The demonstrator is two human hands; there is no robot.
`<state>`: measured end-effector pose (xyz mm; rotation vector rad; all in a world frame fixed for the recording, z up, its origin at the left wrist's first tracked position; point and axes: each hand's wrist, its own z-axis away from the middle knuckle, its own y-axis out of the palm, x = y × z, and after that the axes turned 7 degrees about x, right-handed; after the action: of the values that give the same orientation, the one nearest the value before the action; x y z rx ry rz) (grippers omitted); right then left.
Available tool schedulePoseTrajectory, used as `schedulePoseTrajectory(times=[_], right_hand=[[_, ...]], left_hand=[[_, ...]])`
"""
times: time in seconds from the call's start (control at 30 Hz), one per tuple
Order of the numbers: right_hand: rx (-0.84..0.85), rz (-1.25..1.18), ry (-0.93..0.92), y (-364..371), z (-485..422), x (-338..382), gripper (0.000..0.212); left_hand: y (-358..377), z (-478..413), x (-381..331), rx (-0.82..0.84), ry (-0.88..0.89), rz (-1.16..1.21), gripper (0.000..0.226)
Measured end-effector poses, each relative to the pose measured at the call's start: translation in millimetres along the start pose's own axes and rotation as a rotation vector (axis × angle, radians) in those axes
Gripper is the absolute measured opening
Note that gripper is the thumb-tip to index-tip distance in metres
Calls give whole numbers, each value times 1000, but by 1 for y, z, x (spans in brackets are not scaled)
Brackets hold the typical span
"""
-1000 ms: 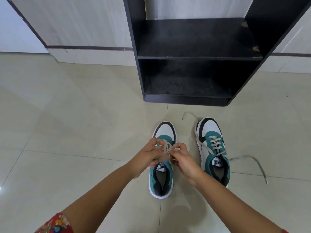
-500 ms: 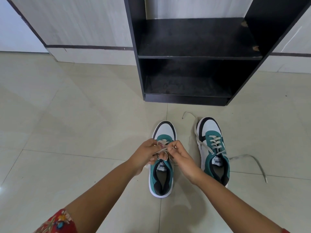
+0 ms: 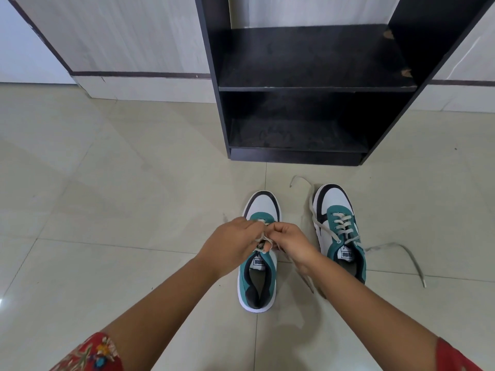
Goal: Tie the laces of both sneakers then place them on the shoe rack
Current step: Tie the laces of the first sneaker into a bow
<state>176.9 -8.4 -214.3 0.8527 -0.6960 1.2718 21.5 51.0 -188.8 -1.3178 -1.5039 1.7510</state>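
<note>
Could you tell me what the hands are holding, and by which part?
Both hands, left and right, pinch the left sneaker's laces in their fingers, just above the tongue.

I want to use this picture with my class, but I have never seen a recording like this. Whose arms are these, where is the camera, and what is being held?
The camera sits on a person's head, looking down, so the arms are their own. The left hand and right hand pinch the lace of the left sneaker on the tiled floor. The right sneaker stands beside it, its loose lace trailing. Behind them stands a black shoe rack, its shelves bare.
</note>
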Motion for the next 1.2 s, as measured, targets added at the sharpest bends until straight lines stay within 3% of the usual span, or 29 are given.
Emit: schedulePoseTrajectory(times=[0.17, 0.27, 0.37, 0.43, 0.5, 0.57, 0.7, 0.77, 0.9, 1.0, 1.1, 1.2], right_hand=[[24, -9, -10, -1, 4, -1, 20], [5, -41, -19, -2, 6, -2, 18], [-10, -44, -21, -4, 7, -1, 17], [29, 14, -30, -3, 11, 1, 31], [54, 89, -20, -3, 18, 3, 43], [60, 247, -24, -6, 23, 2, 48], [-64, 842, -136, -2, 36, -3, 41], [-57, 866, -177, 5, 39, -2, 30], [-72, 408, -50, -2, 42, 2, 32], [-120, 11, 101, -5, 47, -8, 33], [-147, -407, 120, -3, 44, -19, 34], [-103, -884, 67, -4, 43, -20, 28]], left_hand=[[-1, 4, 0, 0, -26, -54, 23], [-4, 3, -4, 83, -63, -34, 16], [-10, -6, -6, 256, -428, 422, 11], [-15, -13, -3, 304, -676, 876, 25], [-20, -15, 0, 327, -826, 1152, 27], [-20, -12, 1, 323, -897, 1277, 28], [-11, -5, -3, 246, -923, 1331, 26], [-10, -4, -5, 218, -919, 1316, 24], [-13, 3, 1, 113, -990, 1299, 23], [-1, 15, 7, 12, -1157, 1406, 22], [10, 21, 6, -93, -1286, 1566, 17], [15, 24, 7, -165, -1290, 1521, 18]])
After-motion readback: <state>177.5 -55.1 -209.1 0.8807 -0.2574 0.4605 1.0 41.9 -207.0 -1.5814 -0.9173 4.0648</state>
